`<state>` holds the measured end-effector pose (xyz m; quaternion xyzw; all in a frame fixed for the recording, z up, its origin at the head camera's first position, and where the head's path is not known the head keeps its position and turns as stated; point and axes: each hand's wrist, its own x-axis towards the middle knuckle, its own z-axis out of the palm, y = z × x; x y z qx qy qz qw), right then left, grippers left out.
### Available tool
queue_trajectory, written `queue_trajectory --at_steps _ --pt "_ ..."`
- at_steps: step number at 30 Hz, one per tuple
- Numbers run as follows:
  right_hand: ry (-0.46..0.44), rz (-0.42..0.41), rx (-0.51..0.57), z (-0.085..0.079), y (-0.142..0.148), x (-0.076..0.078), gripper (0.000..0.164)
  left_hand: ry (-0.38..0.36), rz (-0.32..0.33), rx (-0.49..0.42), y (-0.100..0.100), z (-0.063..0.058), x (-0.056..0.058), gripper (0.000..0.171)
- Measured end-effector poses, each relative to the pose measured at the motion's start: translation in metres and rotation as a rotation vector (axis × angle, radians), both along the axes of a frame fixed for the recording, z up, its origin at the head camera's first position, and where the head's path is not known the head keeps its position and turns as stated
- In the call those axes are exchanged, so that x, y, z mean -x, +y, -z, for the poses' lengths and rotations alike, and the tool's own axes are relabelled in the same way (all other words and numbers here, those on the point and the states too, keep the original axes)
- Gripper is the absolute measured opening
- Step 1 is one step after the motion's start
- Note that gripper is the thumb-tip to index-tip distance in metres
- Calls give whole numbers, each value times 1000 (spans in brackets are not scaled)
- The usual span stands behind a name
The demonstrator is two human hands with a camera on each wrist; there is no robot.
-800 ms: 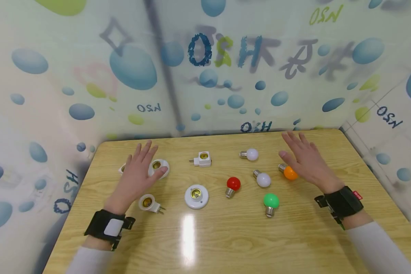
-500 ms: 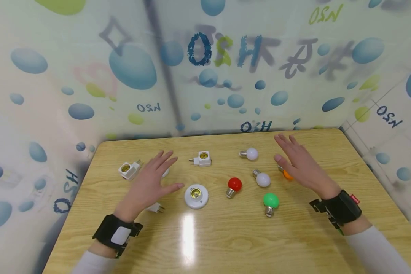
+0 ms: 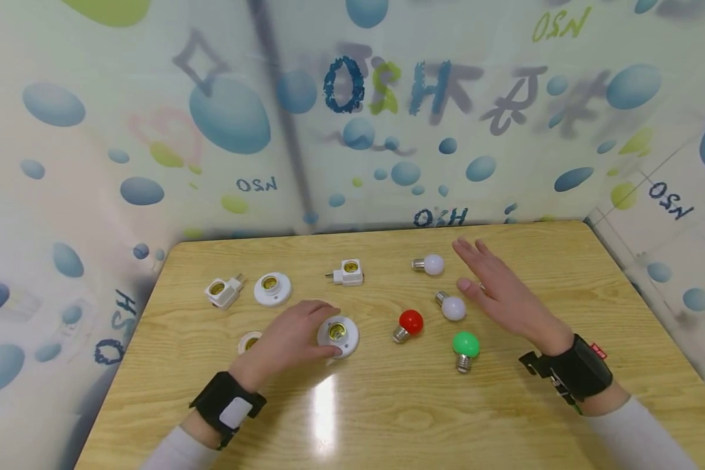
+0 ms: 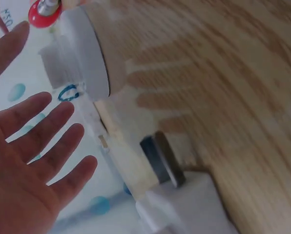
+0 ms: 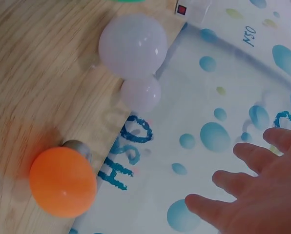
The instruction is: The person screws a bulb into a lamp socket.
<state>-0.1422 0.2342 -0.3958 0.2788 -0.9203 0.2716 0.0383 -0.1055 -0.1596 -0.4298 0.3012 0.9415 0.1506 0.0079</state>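
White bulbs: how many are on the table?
2: one white bulb farther back, the other white bulb in front of it, between the red bulb and the right hand.

Orange bulb [image 5: 62, 183] on wooden table [image 5: 33, 92]

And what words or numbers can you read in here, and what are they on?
"H2O", printed backwards on the patterned backdrop, big and small.
"N2O", it seems, also backwards, in smaller letters on the same backdrop.
The grey marks up there: I can't read them.
The red tag on the right wristband: too small to read.
The bulbs and sockets: no words I can make out.
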Motion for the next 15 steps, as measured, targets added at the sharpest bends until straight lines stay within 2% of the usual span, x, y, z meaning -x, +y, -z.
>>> queue_trajectory --at_steps 4,9,15 --pt "0 -23 -3 1 -7 -4 63 -16 -11 46 4 5 1 61" --pt "-16 -32 -14 2 -14 -8 64 6 1 20 6 6 3 45" --pt "-31 -38 -14 2 -17 -11 64 -5 17 20 11 5 3 42"
